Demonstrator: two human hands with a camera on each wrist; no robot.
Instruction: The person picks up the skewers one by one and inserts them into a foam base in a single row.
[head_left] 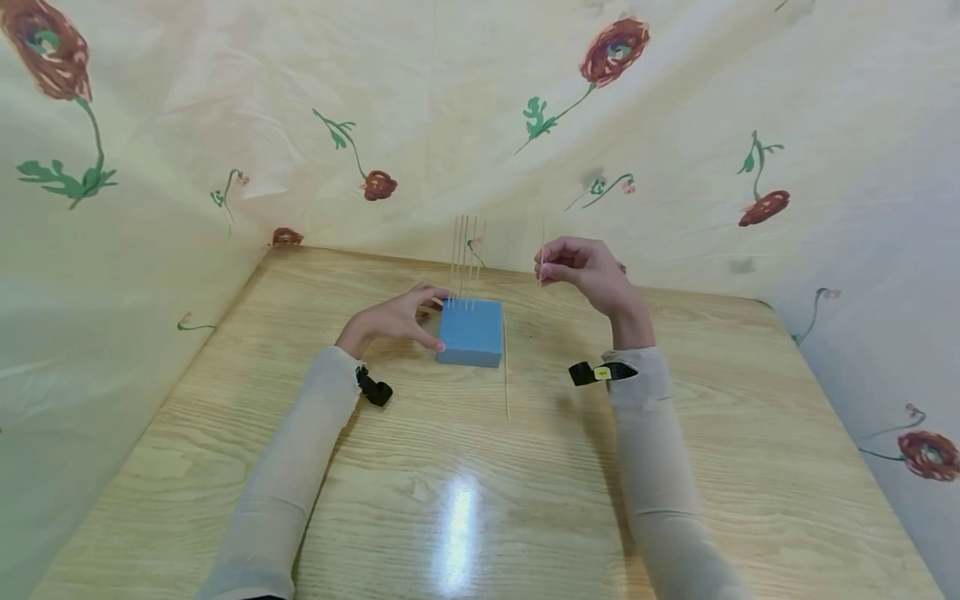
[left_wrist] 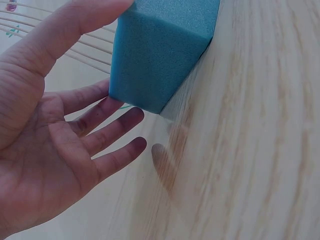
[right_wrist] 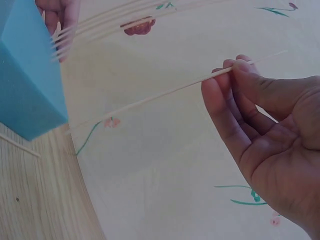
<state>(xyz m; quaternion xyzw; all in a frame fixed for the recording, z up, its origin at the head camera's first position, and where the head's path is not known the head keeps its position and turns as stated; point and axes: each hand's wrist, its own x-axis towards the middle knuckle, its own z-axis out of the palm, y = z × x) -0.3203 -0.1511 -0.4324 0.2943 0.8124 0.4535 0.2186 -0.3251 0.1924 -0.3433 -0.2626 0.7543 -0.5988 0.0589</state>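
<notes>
A blue foam block [head_left: 471, 333] sits on the table, with several thin wooden sticks [head_left: 464, 250] standing upright along its far left part. My left hand [head_left: 393, 319] holds the block at its left side, thumb at the near corner and fingertips at the far one. In the left wrist view the lower fingers [left_wrist: 120, 159] are spread beside the block. To the right of the block and raised above the table, my right hand [head_left: 588, 271] pinches one thin stick [right_wrist: 150, 99] between thumb and fingertips. That stick's long end points down toward the block's side.
Another thin stick [head_left: 506, 367] lies on the wooden table [head_left: 390, 500] along the block's right side, reaching toward me. Flower-patterned cloth [head_left: 465, 125] hangs behind the table and at both sides. Each sleeve carries a black strap-on camera [head_left: 375, 389] at the wrist.
</notes>
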